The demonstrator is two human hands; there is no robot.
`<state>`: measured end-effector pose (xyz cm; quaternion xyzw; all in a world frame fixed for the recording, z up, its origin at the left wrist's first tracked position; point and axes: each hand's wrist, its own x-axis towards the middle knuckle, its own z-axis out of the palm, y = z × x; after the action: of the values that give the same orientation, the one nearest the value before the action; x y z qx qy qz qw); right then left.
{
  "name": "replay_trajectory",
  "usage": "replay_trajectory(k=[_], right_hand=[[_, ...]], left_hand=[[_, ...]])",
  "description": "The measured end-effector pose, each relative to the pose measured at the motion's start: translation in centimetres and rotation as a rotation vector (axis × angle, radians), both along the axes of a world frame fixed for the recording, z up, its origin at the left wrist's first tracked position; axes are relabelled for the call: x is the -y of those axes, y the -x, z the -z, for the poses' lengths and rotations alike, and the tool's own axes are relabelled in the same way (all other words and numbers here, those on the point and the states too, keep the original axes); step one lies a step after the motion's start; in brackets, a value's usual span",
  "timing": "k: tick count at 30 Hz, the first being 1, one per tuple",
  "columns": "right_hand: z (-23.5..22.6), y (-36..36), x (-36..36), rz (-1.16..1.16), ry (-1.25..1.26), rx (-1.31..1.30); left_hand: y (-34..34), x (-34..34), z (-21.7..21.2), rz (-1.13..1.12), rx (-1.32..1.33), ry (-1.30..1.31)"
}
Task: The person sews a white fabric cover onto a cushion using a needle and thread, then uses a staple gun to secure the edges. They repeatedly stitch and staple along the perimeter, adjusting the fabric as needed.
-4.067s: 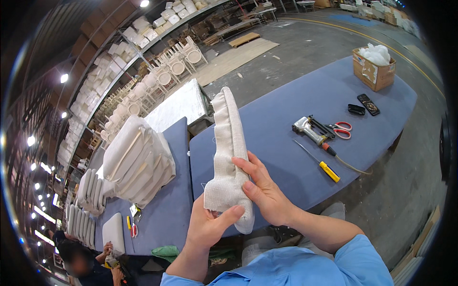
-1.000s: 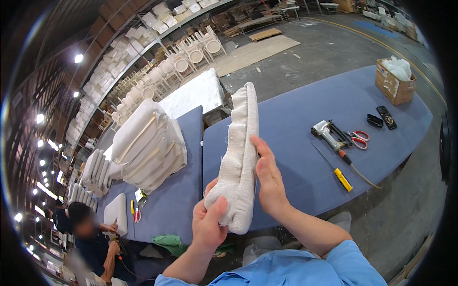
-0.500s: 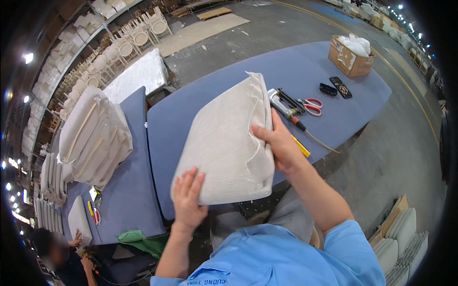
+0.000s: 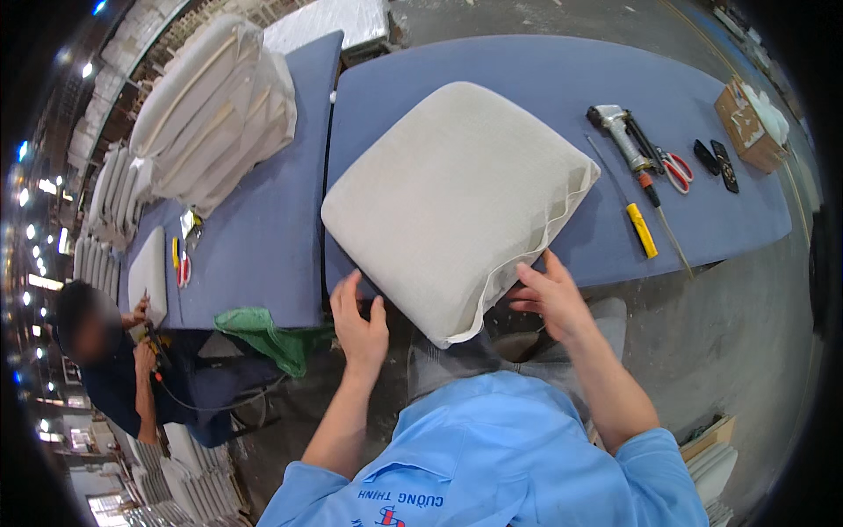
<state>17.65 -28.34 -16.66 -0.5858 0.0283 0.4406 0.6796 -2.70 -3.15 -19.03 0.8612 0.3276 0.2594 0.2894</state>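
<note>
Fingers of the left hand (image 4: 358, 318) and right hand (image 4: 551, 297) spread loosely, clamped on nothing, at the near edge of a beige seat cushion (image 4: 452, 198) lying flat on the blue worktop (image 4: 544, 70); smoothing its loose cover likely calls for a fresh grip.

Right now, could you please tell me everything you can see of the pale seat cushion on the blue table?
The seat cushion is a squarish, rounded pad covered in off-white woven fabric, plump and smooth on top. It lies flat on the blue table, its near corner overhanging the table's edge. Along its right side the fabric looks loose and slightly gathered. The right hand touches that loose near edge; the left hand is at the near left edge, fingers spread.
</note>
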Motion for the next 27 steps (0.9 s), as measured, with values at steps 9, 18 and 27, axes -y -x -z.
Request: replay_trajectory(k=[9, 18, 27], right_hand=[[-4.1, 6.7, -1.7, -0.554, 0.1, 1.614], [3.6, 8.4, -1.8, -0.352, -0.025, 1.779], [2.5, 6.6, -2.6, -0.321, -0.055, 1.66]], left_hand=[[2.4, 8.1, 0.8, 0.044, 0.261, 1.676], [2.7, 7.6, 1.7, 0.134, 0.35, 1.67], [1.5, 6.8, 0.6, 0.231, 0.32, 1.642]])
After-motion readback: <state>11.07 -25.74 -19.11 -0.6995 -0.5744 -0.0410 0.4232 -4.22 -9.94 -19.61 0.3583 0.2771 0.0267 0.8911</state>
